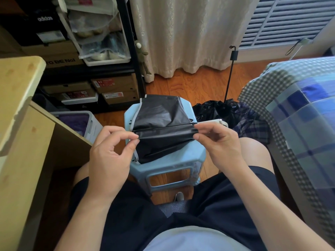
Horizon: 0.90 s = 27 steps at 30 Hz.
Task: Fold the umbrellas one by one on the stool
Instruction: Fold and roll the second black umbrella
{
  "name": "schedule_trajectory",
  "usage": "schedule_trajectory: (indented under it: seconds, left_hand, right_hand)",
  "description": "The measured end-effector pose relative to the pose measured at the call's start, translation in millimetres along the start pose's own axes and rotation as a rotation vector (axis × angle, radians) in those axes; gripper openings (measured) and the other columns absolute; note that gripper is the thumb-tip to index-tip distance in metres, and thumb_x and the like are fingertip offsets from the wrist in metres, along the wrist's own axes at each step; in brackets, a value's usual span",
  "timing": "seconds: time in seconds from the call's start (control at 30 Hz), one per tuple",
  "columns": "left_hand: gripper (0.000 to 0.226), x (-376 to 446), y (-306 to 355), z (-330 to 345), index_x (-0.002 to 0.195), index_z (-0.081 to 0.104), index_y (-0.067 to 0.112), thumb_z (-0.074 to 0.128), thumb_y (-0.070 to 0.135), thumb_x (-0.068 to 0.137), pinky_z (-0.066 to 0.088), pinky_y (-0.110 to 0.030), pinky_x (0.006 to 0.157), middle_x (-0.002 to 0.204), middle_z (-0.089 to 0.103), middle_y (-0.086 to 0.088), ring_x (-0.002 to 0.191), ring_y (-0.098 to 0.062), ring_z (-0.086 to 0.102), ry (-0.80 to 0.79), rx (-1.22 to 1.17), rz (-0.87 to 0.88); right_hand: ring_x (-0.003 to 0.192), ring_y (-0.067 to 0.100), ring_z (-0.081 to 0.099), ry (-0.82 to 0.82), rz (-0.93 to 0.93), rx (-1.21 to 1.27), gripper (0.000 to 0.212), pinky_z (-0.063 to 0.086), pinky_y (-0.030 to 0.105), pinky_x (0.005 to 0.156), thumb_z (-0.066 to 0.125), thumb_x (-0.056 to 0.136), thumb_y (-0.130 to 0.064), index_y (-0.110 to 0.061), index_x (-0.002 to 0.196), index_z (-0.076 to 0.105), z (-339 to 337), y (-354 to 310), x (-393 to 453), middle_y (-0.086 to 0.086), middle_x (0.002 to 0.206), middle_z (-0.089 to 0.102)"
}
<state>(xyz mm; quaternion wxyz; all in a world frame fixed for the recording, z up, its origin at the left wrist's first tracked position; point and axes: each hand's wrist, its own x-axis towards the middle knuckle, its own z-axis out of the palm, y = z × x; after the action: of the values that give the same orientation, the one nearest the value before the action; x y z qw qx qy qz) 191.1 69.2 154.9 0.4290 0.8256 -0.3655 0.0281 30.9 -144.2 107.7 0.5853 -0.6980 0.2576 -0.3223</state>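
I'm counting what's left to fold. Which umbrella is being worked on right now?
The black umbrella lying on the light blue stool, pinched by both hands. The other umbrella stands on the floor by the bed, shaft pointing up, untouched.

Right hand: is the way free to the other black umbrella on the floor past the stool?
Probably yes, once it lets go. The right hand pinches the black umbrella on the stool; the other umbrella lies just beyond on the floor, nothing between.

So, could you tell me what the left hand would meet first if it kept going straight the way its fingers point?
The left hand points rightward along the pinched umbrella canopy, so it would likely meet the right hand gripping the other end, though depth is uncertain.
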Motion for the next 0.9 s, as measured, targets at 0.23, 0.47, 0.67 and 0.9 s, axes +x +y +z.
schedule_trajectory:
  seconds: [0.23, 0.47, 0.67, 0.9]
  left_hand:
    - [0.013, 1.2, -2.7, -1.0, 0.097, 0.072, 0.022, 0.074, 0.012, 0.088, 0.046, -0.007, 0.084, 0.099, 0.065, 0.003, 0.099, -0.004, 0.061, -0.026, -0.036, -0.019]
    - [0.012, 4.3, 4.5, 0.3, 0.094, 0.07, 0.023, 0.072, 0.011, 0.09, 0.048, -0.011, 0.091, 0.103, 0.066, 0.009, 0.105, -0.003, 0.062, -0.048, -0.068, -0.045]
    - [0.007, 75.7, 11.7, 20.4, 0.1, 0.068, 0.02, 0.066, 0.015, 0.097, 0.051, -0.012, 0.08, 0.094, 0.067, 0.016, 0.091, 0.004, 0.063, -0.04, -0.157, -0.155]
    - [0.022, 107.5, -8.5, 62.8, 0.117, 0.07, 0.018, 0.057, 0.02, 0.099, 0.048, -0.036, 0.094, 0.119, 0.063, 0.0, 0.11, -0.018, 0.058, -0.124, 0.286, 0.175]
  right_hand:
    - [0.092, 0.023, 0.072, -0.017, 0.081, 0.155, 0.028, 0.057, 0.051, 0.097, 0.08, 0.076, -0.009, -0.034, 0.088, 0.083, -2.1, -1.5, 2.6, -0.001, 0.088, 0.078]
    - [0.096, 0.022, 0.07, -0.021, -0.051, -0.091, 0.036, 0.057, 0.045, 0.091, 0.077, 0.087, -0.001, -0.036, 0.091, 0.078, -2.8, 2.3, 6.5, -0.007, 0.097, 0.073]
    - [0.087, 0.016, 0.067, -0.056, 0.06, -0.121, 0.013, 0.056, 0.038, 0.08, 0.062, 0.1, -0.005, -0.017, 0.095, 0.064, 13.3, 2.5, 58.3, 0.0, 0.096, 0.071]
    - [0.104, 0.024, 0.062, -0.12, 0.231, -0.579, 0.02, 0.046, 0.032, 0.087, 0.062, 0.101, -0.022, -0.02, 0.12, 0.063, 54.9, 56.9, 158.2, 0.004, 0.114, 0.068]
